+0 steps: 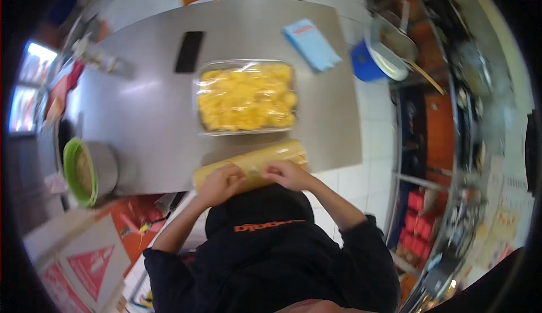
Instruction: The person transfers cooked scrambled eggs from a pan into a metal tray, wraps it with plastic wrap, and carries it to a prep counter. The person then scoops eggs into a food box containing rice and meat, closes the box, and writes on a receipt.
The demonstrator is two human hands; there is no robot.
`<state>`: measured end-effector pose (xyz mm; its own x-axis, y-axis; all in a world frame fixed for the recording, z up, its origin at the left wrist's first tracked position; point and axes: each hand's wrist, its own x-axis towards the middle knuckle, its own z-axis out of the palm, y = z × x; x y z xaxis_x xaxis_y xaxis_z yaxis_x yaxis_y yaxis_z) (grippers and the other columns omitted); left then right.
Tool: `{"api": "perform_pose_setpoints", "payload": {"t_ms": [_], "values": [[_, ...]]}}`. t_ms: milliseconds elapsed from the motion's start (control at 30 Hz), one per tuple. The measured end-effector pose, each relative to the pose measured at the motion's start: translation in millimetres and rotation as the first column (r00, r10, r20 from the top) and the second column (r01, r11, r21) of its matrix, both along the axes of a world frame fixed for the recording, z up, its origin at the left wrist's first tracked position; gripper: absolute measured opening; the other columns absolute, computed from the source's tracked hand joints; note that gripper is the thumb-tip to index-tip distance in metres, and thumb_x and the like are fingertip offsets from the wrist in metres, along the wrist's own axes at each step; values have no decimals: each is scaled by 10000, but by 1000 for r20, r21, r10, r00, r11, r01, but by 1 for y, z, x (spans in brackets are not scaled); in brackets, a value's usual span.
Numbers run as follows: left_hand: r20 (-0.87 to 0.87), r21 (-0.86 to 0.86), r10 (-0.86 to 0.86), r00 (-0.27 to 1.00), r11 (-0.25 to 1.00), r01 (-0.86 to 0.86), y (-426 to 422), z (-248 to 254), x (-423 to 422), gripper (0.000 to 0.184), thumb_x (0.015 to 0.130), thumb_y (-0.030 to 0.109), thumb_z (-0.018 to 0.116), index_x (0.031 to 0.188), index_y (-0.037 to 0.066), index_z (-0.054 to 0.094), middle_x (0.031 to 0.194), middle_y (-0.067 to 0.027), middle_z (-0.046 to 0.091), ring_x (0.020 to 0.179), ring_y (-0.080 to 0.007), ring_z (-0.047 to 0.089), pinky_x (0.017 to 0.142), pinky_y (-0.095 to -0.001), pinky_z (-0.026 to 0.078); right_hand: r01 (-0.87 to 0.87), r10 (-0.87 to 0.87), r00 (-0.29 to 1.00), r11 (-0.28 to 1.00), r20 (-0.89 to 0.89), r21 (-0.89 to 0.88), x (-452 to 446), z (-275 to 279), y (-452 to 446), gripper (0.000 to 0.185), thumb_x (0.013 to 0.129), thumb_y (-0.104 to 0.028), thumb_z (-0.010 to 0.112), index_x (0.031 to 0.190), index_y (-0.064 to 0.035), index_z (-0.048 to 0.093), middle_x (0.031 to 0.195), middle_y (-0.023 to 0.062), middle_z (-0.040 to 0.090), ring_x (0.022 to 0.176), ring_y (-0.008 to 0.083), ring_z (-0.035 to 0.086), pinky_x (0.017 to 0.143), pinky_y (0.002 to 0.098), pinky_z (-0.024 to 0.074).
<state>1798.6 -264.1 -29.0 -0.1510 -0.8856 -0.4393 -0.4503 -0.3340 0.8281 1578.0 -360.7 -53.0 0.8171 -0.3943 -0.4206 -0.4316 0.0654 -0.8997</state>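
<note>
A wide roll of yellowish plastic film [282, 152] lies along the near edge of the steel table, in front of my body. Both hands rest on it: my left hand [223, 184] toward its left part, my right hand [287, 175] toward its right part. The fingers of each are bent together at the film, and what they pinch is too small to make out. Just beyond the roll stands a rectangular tray [246, 134] of yellow chunks [247, 97], with shiny clear film over the top.
On the steel table [152, 109] lie a black phone [189, 52] and a light blue packet [312, 44]. A green-rimmed tub [81, 172] stands at the left edge. Beyond the right edge are a blue bucket [366, 63] and a metal shelf rack [420, 182].
</note>
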Motion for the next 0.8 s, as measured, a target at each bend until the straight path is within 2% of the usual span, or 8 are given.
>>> {"api": "perform_pose_setpoints", "payload": {"t_ms": [100,167,233,300,400,500,633,800], "values": [[407,-241,-10,913,963,118,-22,0,8,136,754,167,629,797,47,580,974,-114,583,881,-294,566,734,-391,459,-241,247,969,957,23,-161,8,12,-47,156,828,-198,589,914,-68,600,754,25,597,643,100,550,598,247,444],[528,-350,72,846,926,140,-53,23,-7,166,745,181,644,815,46,578,1020,-116,569,926,-293,551,764,-391,455,-238,254,963,958,-94,157,8,21,-100,191,799,-154,565,957,-52,602,819,54,626,573,139,617,511,251,483],[406,-622,211,889,776,99,-85,51,-32,264,739,190,658,941,45,569,1100,-117,529,1004,-297,511,836,-376,433,-87,95,946,995,-311,39,13,38,-154,234,800,-179,543,969,-28,600,865,74,648,601,163,638,529,256,498],[53,-637,-2,999,770,35,-105,79,-81,386,741,192,661,1075,48,533,1110,-125,515,1025,-296,499,877,-357,412,-12,-112,907,957,-407,-290,19,45,-197,262,802,-189,509,992,-34,602,867,92,655,608,194,647,551,287,507],[-222,-697,-157,962,716,-44,-112,119,-148,401,726,196,687,1074,46,558,1075,-133,515,999,-280,507,859,-356,409,-146,-511,752,486,-416,-862,23,30,-237,219,793,-181,490,914,-56,623,888,134,653,710,257,651,619,357,514],[-255,-703,-146,956,707,-80,-113,130,-174,357,705,192,718,1002,37,593,948,-118,544,915,-278,526,794,-352,417,-256,-604,704,274,-373,-927,1,35,-255,178,779,-188,494,843,-114,643,893,137,648,822,280,632,687,403,500],[-361,-734,-171,917,659,-166,-93,165,-171,199,673,130,743,808,35,633,733,-70,538,702,-241,542,616,-318,434,-245,-687,601,328,-409,-912,-31,56,-275,169,772,-196,503,820,-131,651,882,131,649,868,283,621,715,408,493],[-228,-968,-426,876,193,-158,-54,176,-165,214,608,81,770,767,21,640,690,-29,482,567,-158,510,478,-249,413,514,-963,192,-65,189,-855,-62,100,-302,209,753,-256,552,851,-117,672,853,139,658,854,306,624,735,407,493]]}}
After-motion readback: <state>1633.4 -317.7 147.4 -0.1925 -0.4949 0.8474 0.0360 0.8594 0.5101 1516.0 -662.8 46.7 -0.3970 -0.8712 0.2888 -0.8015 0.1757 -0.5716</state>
